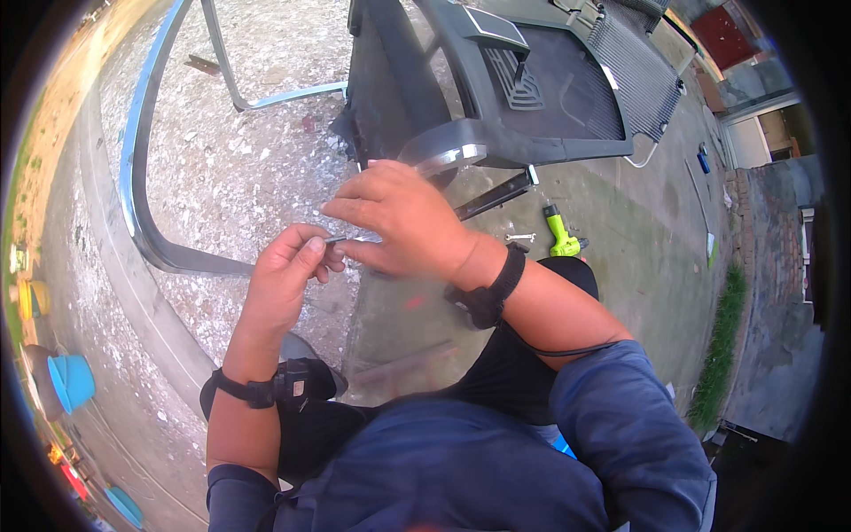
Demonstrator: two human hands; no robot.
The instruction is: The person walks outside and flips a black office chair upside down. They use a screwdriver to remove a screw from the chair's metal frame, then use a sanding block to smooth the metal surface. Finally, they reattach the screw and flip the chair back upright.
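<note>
My left hand [292, 266] pinches a small slim metal piece [334, 239], apparently a bolt, between thumb and fingers. My right hand [408, 222] is just beside it, fingers stretched out over it and thumb close to the piece; whether the thumb touches it is unclear. Beyond my hands is a dark chair [558, 84] on its side, with a mesh panel and a shiny curved trim. A dark metal bar [496, 195] shows behind my right hand. A small wrench [520, 238] and a lime-green cordless drill [558, 232] lie to the right on the concrete.
A bent chrome-and-dark tubular frame [146, 177] stands at the left on speckled, flaky ground. A wire-mesh piece [638, 71] is at the upper right. A blue tool [703, 158] lies near a brick edge with grass. Blue buckets [71, 381] are at the far left.
</note>
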